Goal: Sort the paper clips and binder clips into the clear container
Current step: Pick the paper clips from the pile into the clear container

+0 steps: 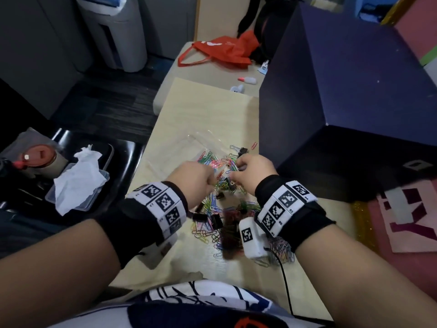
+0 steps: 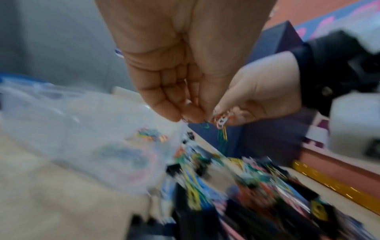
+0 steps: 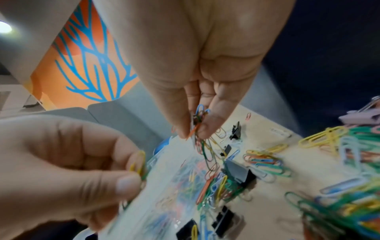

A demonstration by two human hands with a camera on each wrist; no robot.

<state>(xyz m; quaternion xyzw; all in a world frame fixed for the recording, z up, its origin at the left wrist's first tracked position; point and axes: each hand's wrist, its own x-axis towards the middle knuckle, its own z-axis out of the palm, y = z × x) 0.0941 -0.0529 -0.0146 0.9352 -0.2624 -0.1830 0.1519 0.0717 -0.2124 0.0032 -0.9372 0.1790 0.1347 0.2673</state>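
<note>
Both my hands are over a pale wooden bench (image 1: 208, 107) strewn with colored paper clips. My right hand (image 1: 254, 170) has its fingers drawn together, pinching a tangled bunch of paper clips (image 3: 200, 129) that dangles from the fingertips. My left hand (image 1: 192, 177) is curled too, pinching a yellow paper clip (image 3: 138, 163) between thumb and forefinger. The two hands are close together, almost touching. Just beyond and below them lies the clear container (image 1: 189, 150), with many colored clips already inside. A loose pile of paper clips (image 1: 215, 221) spreads across the bench nearer my body, between my wrists, with several black binder clips (image 1: 216, 220) mixed in. One more black binder clip (image 1: 243, 151) lies beyond my right hand.
</note>
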